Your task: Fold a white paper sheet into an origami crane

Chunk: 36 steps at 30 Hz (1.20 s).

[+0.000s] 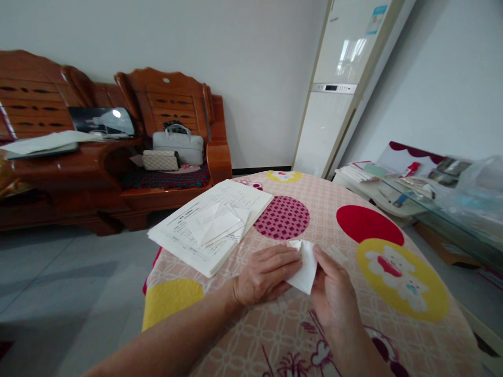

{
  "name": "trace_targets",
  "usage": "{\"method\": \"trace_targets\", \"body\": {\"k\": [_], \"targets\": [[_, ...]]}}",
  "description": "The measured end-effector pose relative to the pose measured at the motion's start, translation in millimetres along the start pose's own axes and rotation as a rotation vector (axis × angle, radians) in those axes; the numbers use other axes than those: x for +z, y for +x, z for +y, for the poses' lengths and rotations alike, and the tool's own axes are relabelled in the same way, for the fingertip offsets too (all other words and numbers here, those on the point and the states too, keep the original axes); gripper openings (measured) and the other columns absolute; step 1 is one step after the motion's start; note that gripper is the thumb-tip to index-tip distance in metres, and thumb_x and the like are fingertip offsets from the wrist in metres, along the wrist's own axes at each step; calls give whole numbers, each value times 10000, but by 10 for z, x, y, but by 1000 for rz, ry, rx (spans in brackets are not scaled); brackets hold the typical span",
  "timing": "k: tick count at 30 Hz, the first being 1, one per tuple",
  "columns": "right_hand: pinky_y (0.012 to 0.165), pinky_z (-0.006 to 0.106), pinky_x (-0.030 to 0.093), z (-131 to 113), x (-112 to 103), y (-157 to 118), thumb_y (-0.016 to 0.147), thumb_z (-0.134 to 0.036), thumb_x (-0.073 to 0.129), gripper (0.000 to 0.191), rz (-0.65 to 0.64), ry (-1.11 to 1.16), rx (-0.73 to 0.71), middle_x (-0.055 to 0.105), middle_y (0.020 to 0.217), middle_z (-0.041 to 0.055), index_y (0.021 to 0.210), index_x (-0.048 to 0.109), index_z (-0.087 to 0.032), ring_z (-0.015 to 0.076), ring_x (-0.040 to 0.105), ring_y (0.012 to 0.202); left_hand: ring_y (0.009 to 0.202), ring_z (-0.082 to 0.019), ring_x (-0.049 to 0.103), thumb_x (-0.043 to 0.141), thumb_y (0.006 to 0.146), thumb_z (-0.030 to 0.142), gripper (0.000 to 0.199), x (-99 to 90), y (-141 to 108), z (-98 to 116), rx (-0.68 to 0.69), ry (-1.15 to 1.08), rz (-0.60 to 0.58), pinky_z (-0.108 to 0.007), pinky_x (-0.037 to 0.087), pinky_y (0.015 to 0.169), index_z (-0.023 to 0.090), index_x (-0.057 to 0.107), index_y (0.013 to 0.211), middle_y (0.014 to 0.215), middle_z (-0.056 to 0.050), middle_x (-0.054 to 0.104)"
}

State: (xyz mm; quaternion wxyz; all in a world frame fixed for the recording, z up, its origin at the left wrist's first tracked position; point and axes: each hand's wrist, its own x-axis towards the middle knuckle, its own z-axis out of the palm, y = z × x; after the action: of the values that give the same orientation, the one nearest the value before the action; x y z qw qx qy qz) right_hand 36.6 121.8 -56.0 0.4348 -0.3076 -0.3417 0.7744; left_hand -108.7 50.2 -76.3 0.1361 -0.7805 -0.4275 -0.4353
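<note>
Between my two hands is a small folded piece of white paper, held just over the patterned tablecloth. My left hand lies across the paper's left side, fingers together and closed on it. On the right edge, my right hand pinches the paper with the thumb on top; its other fingers are mostly hidden beneath. Left of my hands, a stack of printed sheets rests on the table, with several folded papers lying on top of it.
Behind the table stand carved wooden chairs, one bearing a grey bag and a quilted pouch. A tall white air conditioner is by the wall. At right, a glass shelf holds papers and a plastic bag.
</note>
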Motion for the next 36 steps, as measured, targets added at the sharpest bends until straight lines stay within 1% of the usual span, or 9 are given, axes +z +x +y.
{"method": "trace_targets", "body": {"k": [3, 6, 9, 14, 19, 23, 25, 30, 36], "targets": [[677, 326, 535, 10, -51, 20, 742, -339, 748, 205, -17, -6, -4, 725, 808, 41, 856, 732, -170, 196, 659, 744, 1170, -268, 583, 552, 897, 430, 443, 25, 0, 21, -90, -125, -2, -420, 488, 1004, 168, 571, 1254, 1231, -161, 620], [666, 321, 524, 33, -69, 31, 747, -338, 740, 168, -37, 3, -3, 720, 794, 28, 807, 724, -182, 183, 648, 717, 1165, -249, 579, 571, 896, 336, 409, 62, 13, 28, -258, -164, 50, -396, 504, 978, 180, 551, 1274, 1255, -148, 603], [662, 316, 515, 59, -61, 28, 746, -322, 743, 150, -88, 1, -11, 716, 775, 32, 769, 718, -176, 186, 641, 718, 1156, -225, 577, 600, 870, 218, 447, 107, 33, 23, -385, -113, 110, -381, 507, 979, 183, 517, 1308, 1227, -120, 622], [666, 300, 499, 90, -52, 13, 780, -306, 719, 135, -158, -29, -55, 711, 779, 29, 827, 735, -181, 176, 627, 725, 1154, -221, 571, 608, 871, 211, 402, 111, 60, 3, -488, -5, 148, -396, 496, 996, 205, 568, 1271, 1230, -97, 617], [682, 302, 485, 96, -56, 16, 803, -286, 695, 104, -183, -53, -114, 712, 806, 30, 810, 734, -189, 177, 625, 742, 1165, -228, 563, 660, 846, 268, 432, 65, 77, -32, -568, -56, 151, -412, 515, 975, 231, 577, 1269, 1268, -88, 595], [671, 293, 473, 92, -53, 12, 789, -273, 709, 91, -184, -43, -113, 691, 756, 23, 775, 721, -184, 172, 608, 730, 1036, -187, 636, 637, 865, 210, 260, 48, 79, -37, -518, -87, 154, -332, 546, 908, 209, 674, 1122, 1105, -76, 682], [663, 284, 465, 83, -44, 1, 787, -284, 713, 112, -193, -26, -94, 674, 730, 15, 748, 705, -180, 162, 595, 708, 979, -162, 658, 621, 872, 173, 232, 39, 71, -33, -462, -89, 153, -284, 555, 865, 199, 689, 1093, 1058, -71, 699], [629, 262, 443, 62, -19, -30, 761, -326, 749, 199, -147, 24, 26, 637, 681, 4, 705, 664, -155, 128, 546, 644, 997, -162, 670, 594, 884, 136, 265, 49, 22, -36, -336, -58, 128, -269, 561, 865, 167, 671, 1135, 1092, -98, 704], [626, 241, 437, 63, -27, -31, 686, -290, 806, 197, -61, 105, 106, 648, 698, -3, 723, 679, -143, 110, 544, 644, 1048, -178, 665, 567, 906, 152, 295, 128, -42, -69, -315, -57, 109, -288, 564, 899, 168, 647, 1190, 1146, -118, 691]]}}
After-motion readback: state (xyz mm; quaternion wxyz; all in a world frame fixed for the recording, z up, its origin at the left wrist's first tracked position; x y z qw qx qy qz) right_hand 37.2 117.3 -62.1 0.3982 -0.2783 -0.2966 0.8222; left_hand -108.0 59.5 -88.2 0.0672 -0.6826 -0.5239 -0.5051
